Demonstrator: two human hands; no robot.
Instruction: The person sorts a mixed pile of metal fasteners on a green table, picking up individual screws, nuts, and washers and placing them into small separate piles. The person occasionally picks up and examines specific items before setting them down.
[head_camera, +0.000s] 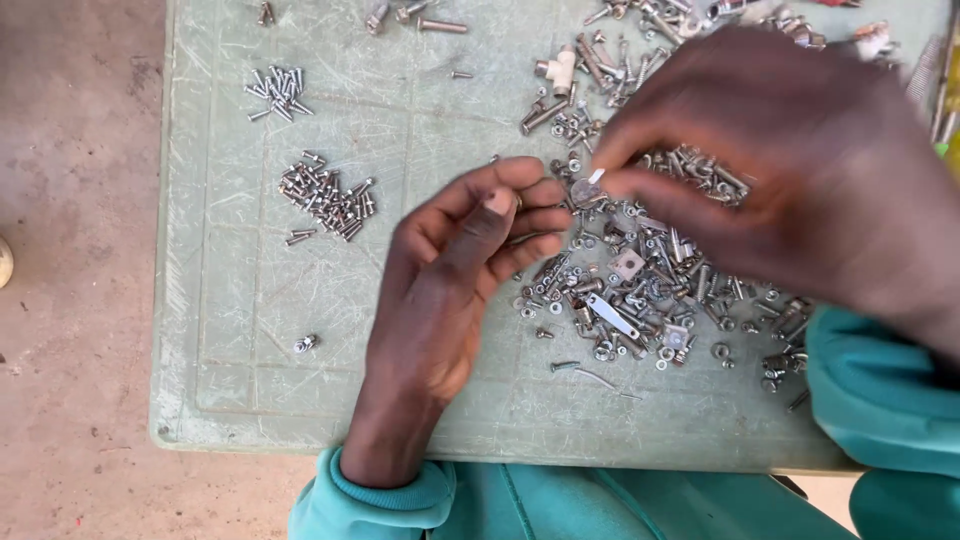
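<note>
Left hand (455, 270) lies palm-up, fingers curled loosely around something small. Right hand (790, 180) pinches a flat metal washer (585, 190) above the glinting hardware heap (650, 290) on the scratched green table (250, 330).

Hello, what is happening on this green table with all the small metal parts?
A person in teal sleeves works over a worn green table. The right hand pinches a small flat metal piece above a big mixed heap of screws, nuts and washers. The left hand is half curled beside it, palm up; whether it holds anything is unclear. Further left lie two small sorted piles of screws and a single nut.
</note>
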